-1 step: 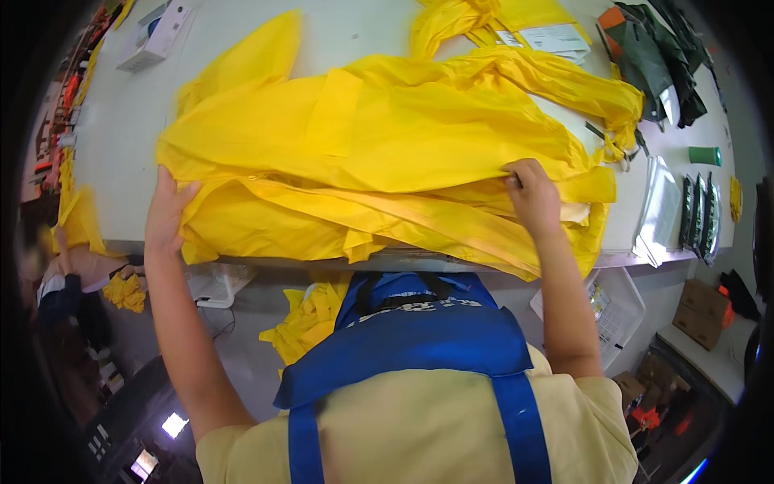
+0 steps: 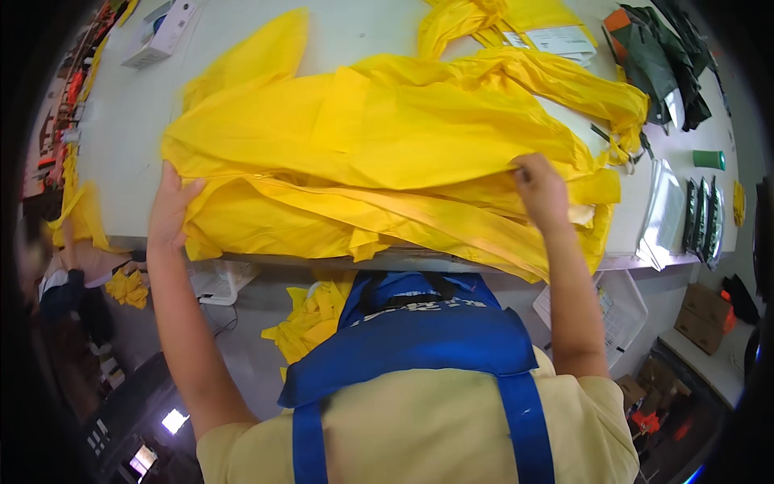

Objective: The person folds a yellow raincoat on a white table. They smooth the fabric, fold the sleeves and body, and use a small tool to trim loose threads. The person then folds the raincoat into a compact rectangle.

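A yellow raincoat [image 2: 387, 129] lies spread sideways across the white table in front of me, smooth and thin, with loose folds. Its front opening runs from left to right, and the near layer hangs at the table's front edge. At its left end my left hand [image 2: 171, 208] grips the fabric, thumb on top and the fingers partly hidden. On the right, my right hand [image 2: 543, 194] is closed in a pinch on the upper layer's edge, holding it slightly raised over the near layer. One sleeve points away at the far left; another bunched length stretches to the right.
More yellow garments with a paper label [image 2: 556, 40] lie at the back. Dark green garments [image 2: 653, 73], a green spool [image 2: 709, 160], clear plastic bags [image 2: 659, 214] and dark packets [image 2: 703, 222] are on the right. A white box [image 2: 161, 34] stands far left; another person is at left.
Everything sits slightly further right in the picture. My right hand has shifted a little right with the raincoat's edge still pinched; my left hand keeps its hold.
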Demonstrator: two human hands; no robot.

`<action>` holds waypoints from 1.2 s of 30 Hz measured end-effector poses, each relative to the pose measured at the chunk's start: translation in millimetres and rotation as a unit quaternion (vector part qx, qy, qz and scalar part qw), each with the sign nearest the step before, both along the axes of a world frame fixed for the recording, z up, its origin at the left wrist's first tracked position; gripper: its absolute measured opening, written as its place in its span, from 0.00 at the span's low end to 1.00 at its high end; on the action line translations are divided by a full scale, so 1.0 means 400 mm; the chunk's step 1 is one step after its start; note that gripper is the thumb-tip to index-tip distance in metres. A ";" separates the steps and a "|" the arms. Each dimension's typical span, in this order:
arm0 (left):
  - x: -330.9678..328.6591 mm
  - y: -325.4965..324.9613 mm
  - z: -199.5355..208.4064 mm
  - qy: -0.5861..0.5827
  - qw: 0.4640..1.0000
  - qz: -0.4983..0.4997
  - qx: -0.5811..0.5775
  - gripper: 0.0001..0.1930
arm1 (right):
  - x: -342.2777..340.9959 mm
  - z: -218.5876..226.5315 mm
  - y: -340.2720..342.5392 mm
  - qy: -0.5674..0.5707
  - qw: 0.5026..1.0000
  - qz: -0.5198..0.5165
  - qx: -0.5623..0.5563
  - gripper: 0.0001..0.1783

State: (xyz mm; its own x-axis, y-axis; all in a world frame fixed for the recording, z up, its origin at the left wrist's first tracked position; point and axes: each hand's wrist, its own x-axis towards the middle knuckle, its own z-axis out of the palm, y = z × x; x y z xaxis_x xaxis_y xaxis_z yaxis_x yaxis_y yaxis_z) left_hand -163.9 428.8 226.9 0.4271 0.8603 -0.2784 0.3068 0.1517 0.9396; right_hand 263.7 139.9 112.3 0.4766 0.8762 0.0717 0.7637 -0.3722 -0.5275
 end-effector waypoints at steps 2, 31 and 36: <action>-0.004 0.003 0.010 -0.004 1.000 -0.009 -0.007 0.34 | 0.073 0.008 0.039 0.028 0.997 -0.051 0.057 0.13; -0.019 0.128 0.202 -0.160 0.965 0.193 0.080 0.29 | 0.124 0.161 -0.223 0.131 0.953 -0.165 -0.217 0.17; -0.096 0.204 0.091 -0.088 0.983 0.156 0.030 0.29 | 0.136 0.197 -0.337 0.131 0.932 -0.197 -0.274 0.16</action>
